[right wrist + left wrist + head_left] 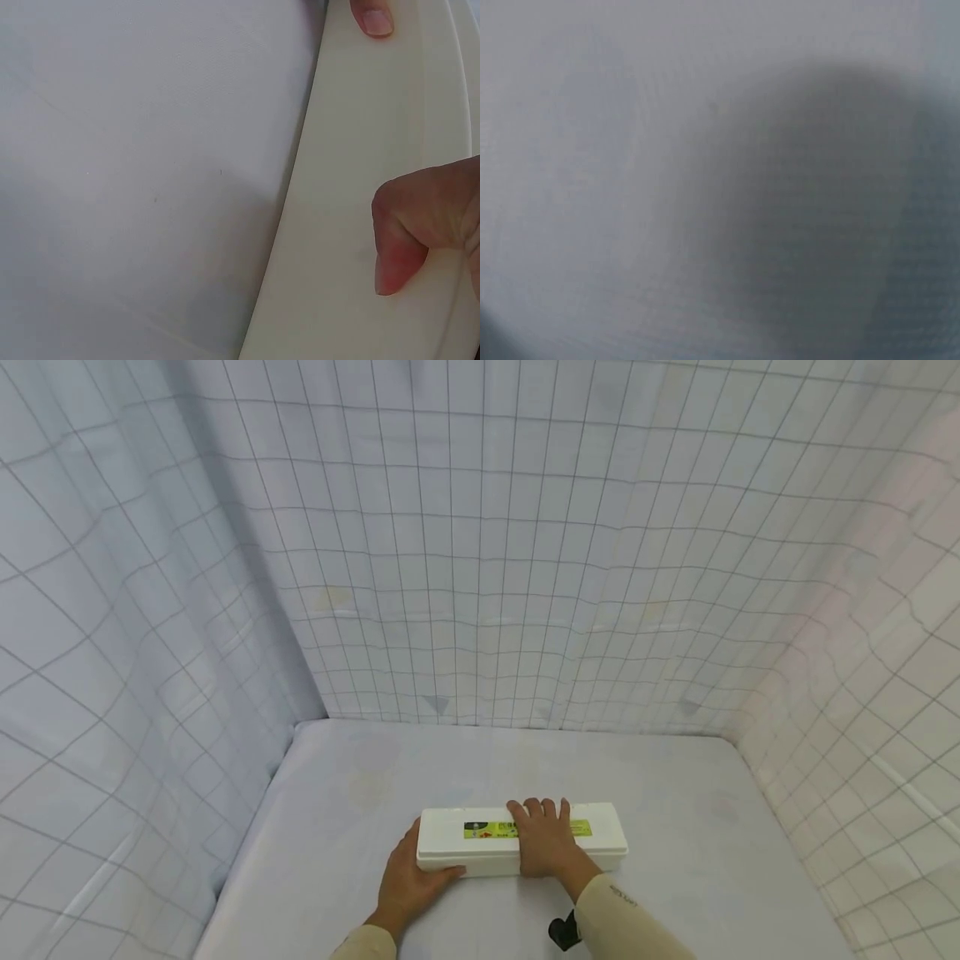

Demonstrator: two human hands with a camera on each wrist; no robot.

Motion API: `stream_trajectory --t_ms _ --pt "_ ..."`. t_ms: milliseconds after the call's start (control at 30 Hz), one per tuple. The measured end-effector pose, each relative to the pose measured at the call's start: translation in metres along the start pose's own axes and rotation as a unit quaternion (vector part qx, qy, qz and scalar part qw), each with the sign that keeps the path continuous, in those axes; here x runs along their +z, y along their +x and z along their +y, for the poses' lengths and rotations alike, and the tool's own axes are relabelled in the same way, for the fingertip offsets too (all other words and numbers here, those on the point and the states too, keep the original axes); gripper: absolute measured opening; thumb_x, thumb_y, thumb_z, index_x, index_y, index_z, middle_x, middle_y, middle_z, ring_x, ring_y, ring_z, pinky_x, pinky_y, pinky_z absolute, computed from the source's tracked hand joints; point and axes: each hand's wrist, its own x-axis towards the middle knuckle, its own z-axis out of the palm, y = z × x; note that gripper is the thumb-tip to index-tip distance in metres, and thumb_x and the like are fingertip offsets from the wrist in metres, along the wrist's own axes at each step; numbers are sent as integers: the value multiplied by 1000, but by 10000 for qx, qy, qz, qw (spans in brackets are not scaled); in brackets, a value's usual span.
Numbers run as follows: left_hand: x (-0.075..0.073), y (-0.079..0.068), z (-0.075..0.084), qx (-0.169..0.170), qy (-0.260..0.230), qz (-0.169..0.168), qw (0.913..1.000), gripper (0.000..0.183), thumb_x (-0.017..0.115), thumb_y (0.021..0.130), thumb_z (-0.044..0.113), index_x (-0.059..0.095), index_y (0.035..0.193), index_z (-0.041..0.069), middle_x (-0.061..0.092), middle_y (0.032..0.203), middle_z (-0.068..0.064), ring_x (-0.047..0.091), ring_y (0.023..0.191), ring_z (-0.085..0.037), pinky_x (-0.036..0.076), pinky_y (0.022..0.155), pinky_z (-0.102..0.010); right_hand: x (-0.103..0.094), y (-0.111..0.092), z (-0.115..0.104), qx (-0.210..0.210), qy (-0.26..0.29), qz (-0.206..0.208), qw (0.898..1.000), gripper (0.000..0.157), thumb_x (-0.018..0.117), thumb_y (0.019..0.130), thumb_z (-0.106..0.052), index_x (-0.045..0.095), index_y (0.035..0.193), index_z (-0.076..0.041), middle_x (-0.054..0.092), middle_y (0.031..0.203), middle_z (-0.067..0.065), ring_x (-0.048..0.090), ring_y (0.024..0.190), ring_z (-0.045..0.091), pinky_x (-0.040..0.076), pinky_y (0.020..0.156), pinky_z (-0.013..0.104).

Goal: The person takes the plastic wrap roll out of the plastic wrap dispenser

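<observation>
A long white lidded box (442,842) lies crosswise on the white table, with a yellow-green printed label (489,830) along its lid. At its left end my left hand (408,881) grips the corner, thumb along the front side. My right hand (543,843) holds the box from above, right of the middle, its fingers over the lid and covering part of the label. In the right wrist view, the bent thumb of my right hand (427,214) presses the front side of the box (337,165), and the left thumb tip (375,21) touches it farther along. The left wrist view is a grey blur.
A white sheet covers the table (690,827). White curtains with a dark grid pattern (495,560) hang at the back and both sides. A small black object (564,933) shows beside the right sleeve (622,918).
</observation>
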Motion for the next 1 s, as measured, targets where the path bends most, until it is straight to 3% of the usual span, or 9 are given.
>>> stream_trajectory --t_ms 200,433,733,1000 --pt "0 -1 2 181 84 123 9997 113 90 64 60 39 153 11 65 138 -9 62 126 -32 50 109 -53 -7 1 1 43 134 -174 9997 92 85 70 -23 42 151 -20 53 143 12 46 135 39 25 119 70" --pt "1 -1 1 -93 117 -154 9998 117 87 65 66 36 155 13 62 142 -7 59 130 -31 46 113 -52 -9 5 2 71 156 -418 9990 94 86 68 -23 43 151 -21 53 144 11 46 135 38 27 119 69" --pt "-3 -1 -1 -2 151 -86 9998 116 86 65 68 36 155 13 61 142 -7 59 130 -30 47 112 -52 -4 8 0 68 322 -353 9988 96 86 67 -24 42 152 -19 53 143 13 46 136 40 24 120 71" --pt "-3 -1 2 91 105 -84 9999 115 85 66 68 38 154 11 62 142 -8 61 129 -30 47 112 -52 -20 5 7 -86 459 -558 9973 99 86 63 -23 43 152 -21 53 143 11 47 134 39 28 118 69"
